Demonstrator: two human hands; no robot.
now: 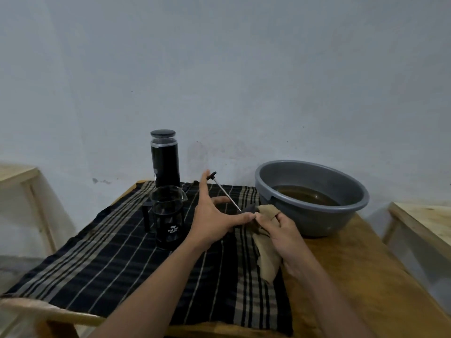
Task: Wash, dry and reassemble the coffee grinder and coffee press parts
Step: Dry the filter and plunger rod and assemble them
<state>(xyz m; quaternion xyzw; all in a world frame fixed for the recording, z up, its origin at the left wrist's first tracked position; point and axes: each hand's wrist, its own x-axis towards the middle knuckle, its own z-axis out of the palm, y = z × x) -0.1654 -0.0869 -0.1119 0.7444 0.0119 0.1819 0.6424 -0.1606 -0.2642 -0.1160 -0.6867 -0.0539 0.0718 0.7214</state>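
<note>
I'm watching the drying step on the press plunger, and the risk I'm seeing is a slip. The rod is angling up and away w/ its black knob high near the left fingertips, while the filter end is sitting buried in the tan cloth, so the grip is only thru fabric. If the cloth is damp or bunching, the plunger could be twisting out and dropping onto the striped cloth, or knocking the glass carafe just left of it. The basin of brown water is sitting close on the right, so a re-dunk is possible too.

Left hand is spreading open, fingers splayed, thumb tip touching the cloth-wrapped end, not closing on the rod. Right hand is curling shut around the cloth, pinching the plunger's lower end inside it. Grinder is standing upright at the back, untouched.
</note>
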